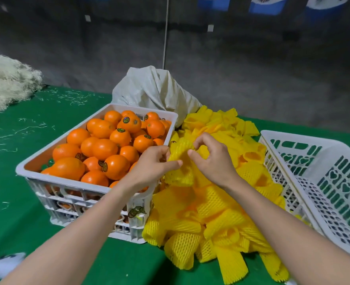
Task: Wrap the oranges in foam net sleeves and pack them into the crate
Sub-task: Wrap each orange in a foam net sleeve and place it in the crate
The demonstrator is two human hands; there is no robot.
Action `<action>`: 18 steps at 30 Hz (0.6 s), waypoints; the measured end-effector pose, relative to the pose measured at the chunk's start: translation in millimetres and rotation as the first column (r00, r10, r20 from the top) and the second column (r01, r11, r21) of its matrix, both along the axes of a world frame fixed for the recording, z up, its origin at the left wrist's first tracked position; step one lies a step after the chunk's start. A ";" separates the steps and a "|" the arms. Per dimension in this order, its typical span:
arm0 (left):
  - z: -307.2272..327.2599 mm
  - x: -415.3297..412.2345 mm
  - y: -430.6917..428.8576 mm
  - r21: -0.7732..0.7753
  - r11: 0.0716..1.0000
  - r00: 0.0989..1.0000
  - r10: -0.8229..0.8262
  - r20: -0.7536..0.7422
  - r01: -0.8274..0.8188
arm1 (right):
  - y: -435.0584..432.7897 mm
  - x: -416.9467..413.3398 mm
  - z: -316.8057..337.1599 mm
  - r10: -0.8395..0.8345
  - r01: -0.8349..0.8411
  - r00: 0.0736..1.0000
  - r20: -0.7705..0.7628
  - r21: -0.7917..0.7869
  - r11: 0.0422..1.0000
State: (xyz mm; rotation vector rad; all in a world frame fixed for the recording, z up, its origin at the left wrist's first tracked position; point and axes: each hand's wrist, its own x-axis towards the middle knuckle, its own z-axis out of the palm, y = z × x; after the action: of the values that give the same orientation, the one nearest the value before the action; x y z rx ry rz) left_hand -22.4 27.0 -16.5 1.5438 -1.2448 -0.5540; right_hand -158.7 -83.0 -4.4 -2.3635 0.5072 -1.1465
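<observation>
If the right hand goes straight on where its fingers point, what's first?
The yellow foam sleeve the right hand and left hand pinch; beyond it, probably the orange crate's rim, depth unclear.

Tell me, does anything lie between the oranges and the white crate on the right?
Yes. The pile of yellow foam sleeves covers the table between the oranges' crate and the right crate. The left hand and right hand pinch one sleeve above it. Nothing covers the oranges.

Head camera looks forward-down, near the table [15,192].
</observation>
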 end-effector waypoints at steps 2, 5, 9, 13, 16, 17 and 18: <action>5.1 14.1 6.1 0.040 0.997 0.998 -0.066 -0.014 0.067 | -1.7 2.7 1.2 0.020 -0.019 1.000 -0.015 0.051 0.999; 8.3 42.2 10.9 0.154 0.988 0.993 -0.044 0.110 0.027 | -5.3 5.0 1.0 0.025 -0.026 1.000 0.004 0.031 0.999; 4.6 67.1 15.0 0.549 0.835 0.876 -0.246 0.414 -0.026 | -12.3 4.3 -1.6 0.055 -0.054 0.999 0.003 0.141 0.989; 7.1 63.0 15.8 0.610 0.785 0.776 -0.316 0.546 -0.110 | -20.0 3.2 -1.1 0.100 -0.106 0.994 0.036 0.293 0.950; 4.5 62.9 13.5 0.562 0.811 0.743 -0.274 0.611 -0.162 | -24.6 -1.2 0.2 0.099 -0.101 0.995 0.026 0.423 0.900; 2.2 65.3 12.9 0.550 0.816 0.747 -0.251 0.615 -0.178 | -25.8 -3.4 0.5 0.104 -0.103 0.994 0.023 0.468 0.878; -0.6 67.4 12.6 0.540 0.818 0.743 -0.234 0.627 -0.198 | -26.8 -5.7 0.9 0.108 -0.103 0.994 0.021 0.509 0.854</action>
State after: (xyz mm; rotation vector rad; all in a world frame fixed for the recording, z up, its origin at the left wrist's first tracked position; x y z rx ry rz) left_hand 45.0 39.6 -17.1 2.4029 -1.7400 -0.4053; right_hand -164.5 -109.8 -3.5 -1.9063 0.5918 -0.8242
